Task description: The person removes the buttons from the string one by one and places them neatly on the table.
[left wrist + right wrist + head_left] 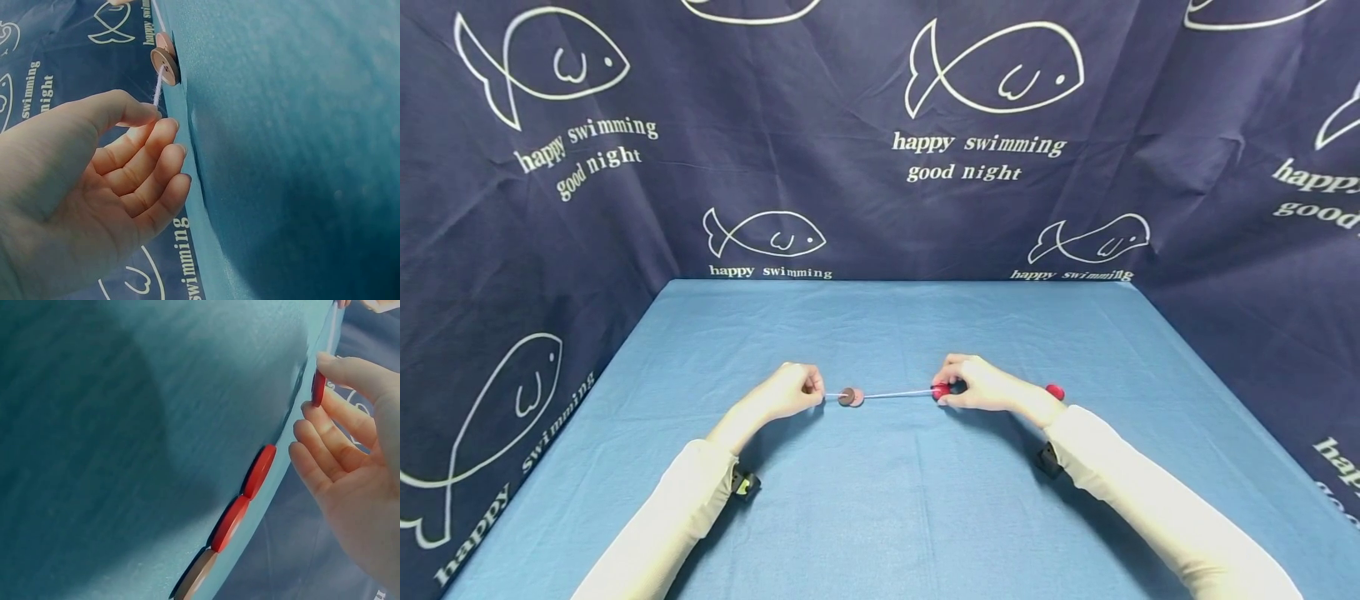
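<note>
My left hand (792, 390) pinches a thin pale string (895, 394) between thumb and fingertips. A brown button (165, 67) is threaded on it close to those fingers, with a pink button (858, 398) right behind. The string stretches nearly straight across to my right hand (981, 383). There, thumb and fingertips pinch a red button (319, 387) by its edges at the string's other end. Whether the string passes through this button's holes cannot be made out. Both hands are just above the blue cloth.
Two more red buttons (259, 472) (229, 524) and a brown one (195, 575) lie in a row on the blue-clothed table (880, 500). In the head view my right forearm hides most of that row. A dark fish-print curtain (865, 167) stands behind the table.
</note>
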{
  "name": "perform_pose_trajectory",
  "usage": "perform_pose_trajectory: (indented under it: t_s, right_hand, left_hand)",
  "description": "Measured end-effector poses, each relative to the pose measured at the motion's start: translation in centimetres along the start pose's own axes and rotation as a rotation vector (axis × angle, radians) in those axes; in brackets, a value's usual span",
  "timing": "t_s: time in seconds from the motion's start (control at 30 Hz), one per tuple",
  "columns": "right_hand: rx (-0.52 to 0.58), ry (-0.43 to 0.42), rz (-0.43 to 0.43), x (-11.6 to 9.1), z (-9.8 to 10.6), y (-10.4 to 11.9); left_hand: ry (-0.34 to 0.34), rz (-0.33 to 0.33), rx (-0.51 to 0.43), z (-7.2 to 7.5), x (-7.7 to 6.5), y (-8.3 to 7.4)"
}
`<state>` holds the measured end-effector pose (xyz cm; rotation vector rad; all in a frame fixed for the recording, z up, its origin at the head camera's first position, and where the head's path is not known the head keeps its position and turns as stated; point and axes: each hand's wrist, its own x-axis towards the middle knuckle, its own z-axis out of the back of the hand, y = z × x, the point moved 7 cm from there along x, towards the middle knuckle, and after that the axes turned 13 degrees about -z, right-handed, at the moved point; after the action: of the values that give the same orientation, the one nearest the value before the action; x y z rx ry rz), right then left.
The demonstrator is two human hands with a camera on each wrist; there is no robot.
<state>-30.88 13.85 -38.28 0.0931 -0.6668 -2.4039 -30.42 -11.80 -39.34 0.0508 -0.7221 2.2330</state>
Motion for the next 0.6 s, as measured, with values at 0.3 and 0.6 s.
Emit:
perform_pose_trajectory:
  t_s: [0.3,0.6]
  right_hand:
    - [0.001,0.005,-0.004,-0.17,0.03,-0.28]
    - [-0.004,-0.01,0.024,-0.11,0.26,-0.25]
  left_hand:
    - [0.004,0.014,-0.003,-0.01,-0.09,0.1]
    - [-0.019,-0.006,0.029,0.15,0.01,0.13]
